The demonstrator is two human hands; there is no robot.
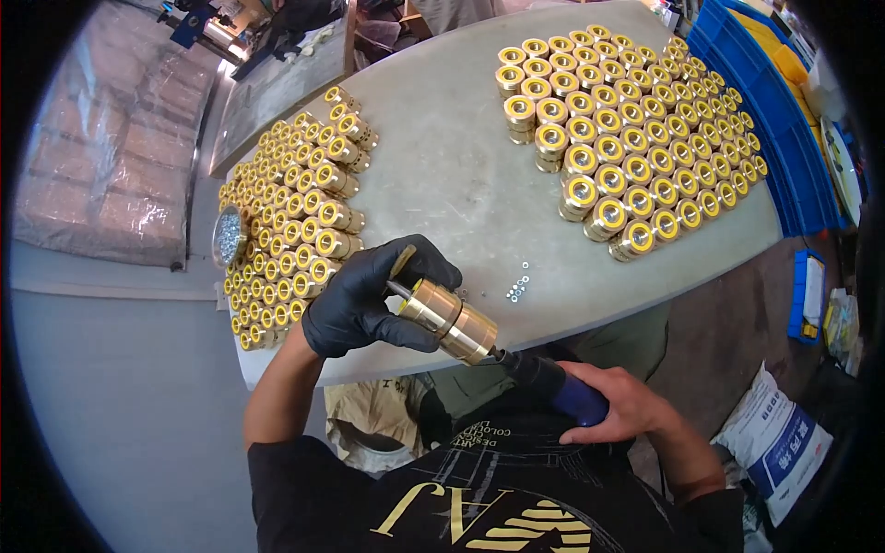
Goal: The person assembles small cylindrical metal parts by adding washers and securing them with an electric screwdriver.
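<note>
My left hand [378, 300], in a black glove, grips a two-part brass cylinder [450, 321] with a yellow ring at its upper-left end. A thin metal rod [398, 289] sticks out of that end beside my gloved fingers. In my bare right hand [622, 405] is a blue and black power screwdriver [562, 389], held with the fingers wrapped round its body. Its dark tip meets the lower-right end of the cylinder; how deep it goes is hidden. Several small silver nuts [518, 288] lie on the grey table [433, 175] beyond my hands.
Yellow-ringed brass cylinders stand in a dense group at left [300, 203] and another at right [636, 129]. A round bowl of small metal parts [229, 236] sits at the left group's edge. Blue crates [751, 111] line the right side; a white sack [774, 442] stands lower right.
</note>
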